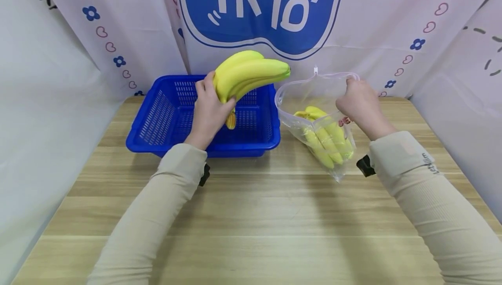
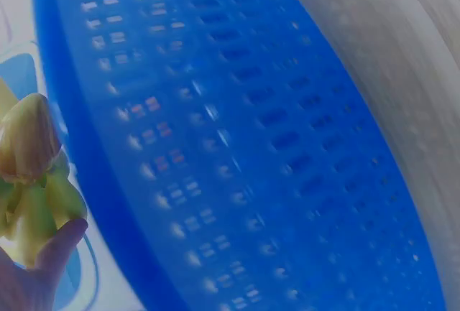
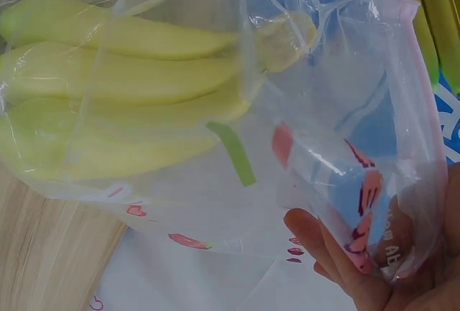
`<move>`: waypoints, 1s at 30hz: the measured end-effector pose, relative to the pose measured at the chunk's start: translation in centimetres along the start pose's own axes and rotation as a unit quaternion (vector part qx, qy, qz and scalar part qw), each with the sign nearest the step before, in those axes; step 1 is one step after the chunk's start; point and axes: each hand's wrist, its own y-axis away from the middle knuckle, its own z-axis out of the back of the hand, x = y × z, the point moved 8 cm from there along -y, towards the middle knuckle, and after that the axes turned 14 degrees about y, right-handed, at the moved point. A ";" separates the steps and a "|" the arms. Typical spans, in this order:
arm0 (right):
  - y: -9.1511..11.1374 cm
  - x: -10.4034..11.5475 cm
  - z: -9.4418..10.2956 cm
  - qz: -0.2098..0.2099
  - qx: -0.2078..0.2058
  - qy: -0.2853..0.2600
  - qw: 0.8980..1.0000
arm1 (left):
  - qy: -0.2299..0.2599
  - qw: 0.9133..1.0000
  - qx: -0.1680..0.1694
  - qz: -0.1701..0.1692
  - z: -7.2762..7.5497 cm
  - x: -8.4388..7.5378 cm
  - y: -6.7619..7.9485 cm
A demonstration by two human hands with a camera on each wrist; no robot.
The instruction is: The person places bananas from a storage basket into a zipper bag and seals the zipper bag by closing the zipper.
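One banana bunch (image 1: pixel 251 73) is being gripped by the left hand (image 1: pixel 209 110) above the blue basket (image 1: pixel 251 146), while the right hand (image 1: pixel 361 106), its half-hidden fingers seemingly pinching, is holding a clear bag (image 1: pixel 290 117) open right of that basket, likely a bagging step calling for a rightward carry.

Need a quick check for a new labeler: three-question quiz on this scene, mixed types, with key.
1. True or false: the left grip is empty.
2. How many bunches show inside the clear bag held by the right grip: (a) none; (b) one; (c) two?
3. What stands left of the bag on the table?

Key: 1 false, it holds bananas; 2 b; 3 the blue basket.
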 end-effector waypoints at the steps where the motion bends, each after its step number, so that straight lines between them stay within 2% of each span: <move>1: 0.0 0.0 0.0 0.002 -0.001 0.002 1.000 | 0.002 1.000 0.002 -0.002 -0.2 -0.3 0.0; 8: -0.1 0.1 0.0 0.003 -0.010 0.004 1.000 | 0.003 1.000 0.019 -0.025 -1.4 -2.2 0.5; 16: 0.0 0.2 0.1 0.007 -0.007 0.005 1.000 | -0.032 0.996 0.028 -0.077 -2.5 -3.9 1.0; 21: 0.1 0.3 0.1 0.008 -0.001 0.002 1.000 | -0.049 0.993 0.034 -0.097 -3.1 -4.8 1.2; 30: 0.2 0.5 0.0 0.011 0.004 -0.003 1.000 | -0.109 0.983 0.033 -0.143 -4.1 -6.2 1.8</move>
